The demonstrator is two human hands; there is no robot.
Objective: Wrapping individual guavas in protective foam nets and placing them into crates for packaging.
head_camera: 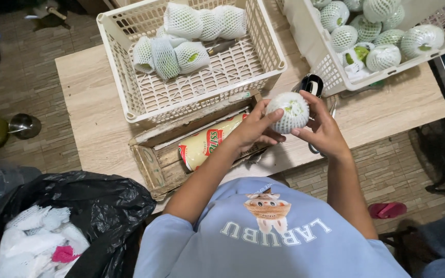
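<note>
The person holds a round green fruit wrapped in a white foam net sleeve (288, 111) between both hands, just above the near edge of the pale wooden table (93, 98). The left hand (256, 128) cups it from the left, thumb laid over the top of the netting and fingers curled under. The right hand (323, 126) presses its fingertips against the lower right side, so the fruit is pinched between the two palms, not resting on anything.

To do this well, it seems best to keep the fruit turning between the fingertips while the sleeve is drawn evenly over it, so no green skin shows at the open end and the mesh does not bunch on one side. A light hold should do; squeezing could bruise the flesh.

On the table, a shallow white plastic lattice crate (145, 98) sits ahead of the hands, holding a few netted fruits at its far side. A second white crate (315, 56), further right, is heaped with more of them. Under the forearms lies an open cardboard box (153, 164) with a roll of clear wrapping film (207, 146) in it. A dark tool with loop handles (311, 82), perhaps scissors, lies just beyond the fruit.

The floor is grey-brown stone-patterned tile. A black plastic bag (99, 206) stuffed with spare white foam nets stands at the person's left, and a pink slipper (387, 209) lies to the right.
</note>
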